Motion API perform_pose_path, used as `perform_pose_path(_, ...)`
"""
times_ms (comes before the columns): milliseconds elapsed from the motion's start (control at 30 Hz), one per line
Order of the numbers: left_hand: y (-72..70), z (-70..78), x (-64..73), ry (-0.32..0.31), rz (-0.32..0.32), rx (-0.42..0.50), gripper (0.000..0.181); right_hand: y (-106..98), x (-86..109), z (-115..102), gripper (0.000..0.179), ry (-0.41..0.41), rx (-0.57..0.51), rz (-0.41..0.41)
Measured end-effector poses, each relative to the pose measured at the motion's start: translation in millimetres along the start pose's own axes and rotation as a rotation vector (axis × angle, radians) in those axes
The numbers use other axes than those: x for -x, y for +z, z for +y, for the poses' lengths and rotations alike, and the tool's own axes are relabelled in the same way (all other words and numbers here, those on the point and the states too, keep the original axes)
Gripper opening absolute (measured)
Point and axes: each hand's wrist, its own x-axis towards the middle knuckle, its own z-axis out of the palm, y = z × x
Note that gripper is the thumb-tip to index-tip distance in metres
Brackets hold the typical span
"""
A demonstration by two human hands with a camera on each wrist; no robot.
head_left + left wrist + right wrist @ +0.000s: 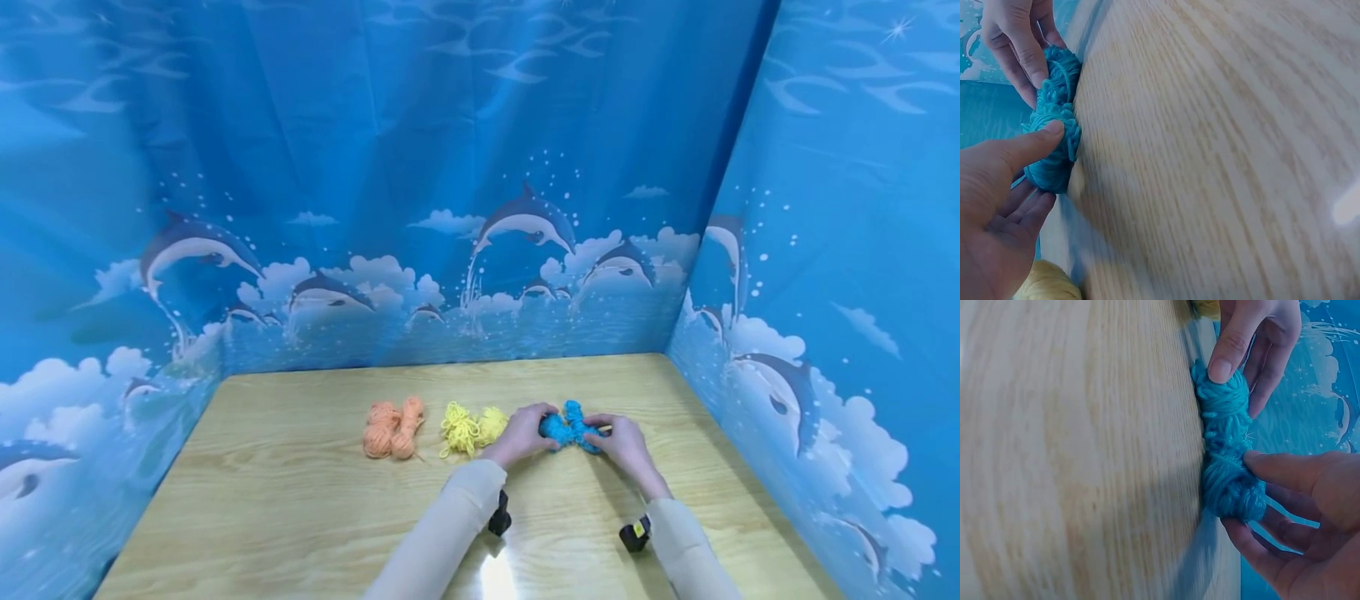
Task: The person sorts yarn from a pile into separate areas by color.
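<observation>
Blue yarn [573,417] lies in bunched skeins on the right half of the table, between both hands. My left hand [527,433] grips its left part, thumb on the near side and fingers behind, as the left wrist view shows on the blue yarn [1054,169]. From the other side my right hand [624,442] holds the right part, thumb and fingers around the end of the blue yarn [1235,487] in the right wrist view. Yellow yarn [460,429] rests just left of my left hand, partly hidden by it. Farther left lie peach-orange skeins [382,432].
The wooden table [285,517] carries all the yarn. A blue dolphin-printed curtain [420,208] stands along the back edge, with more curtain at the left and right sides. Black wrist devices [636,535] hang below both forearms.
</observation>
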Motion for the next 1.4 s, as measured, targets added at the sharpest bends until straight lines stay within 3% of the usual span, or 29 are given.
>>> perform_pose_path(267,0.9,1.6,0.0,-0.015,-0.011,-0.026,0.066,0,1.4,-2,0.027,0.000,0.016,0.000)
perform_pose_path(367,0.7,1.8,0.6,0.011,-0.005,-0.028,0.069,-2,3.1,-2,0.030,-0.007,0.010,0.006)
perform_pose_path(600,-8.4,6.4,6.8,0.033,0.023,-0.004,0.069,-9,6.2,-4,0.034,-0.075,-0.034,0.058)
perform_pose_path(733,-13.9,8.7,14.7,0.023,0.050,0.060,0.063,-11,8.4,-8,0.031,-0.094,-0.059,0.083)
perform_pose_path(1033,-22.8,0.5,40.1,0.132,0.110,0.187,0.052,-3,18.8,-20,0.022,-0.174,-0.107,0.116)
perform_pose_path(1400,-32.0,-6.2,65.1,0.181,0.185,0.094,0.050,12,25.9,-37,0.022,-0.202,-0.103,0.085)
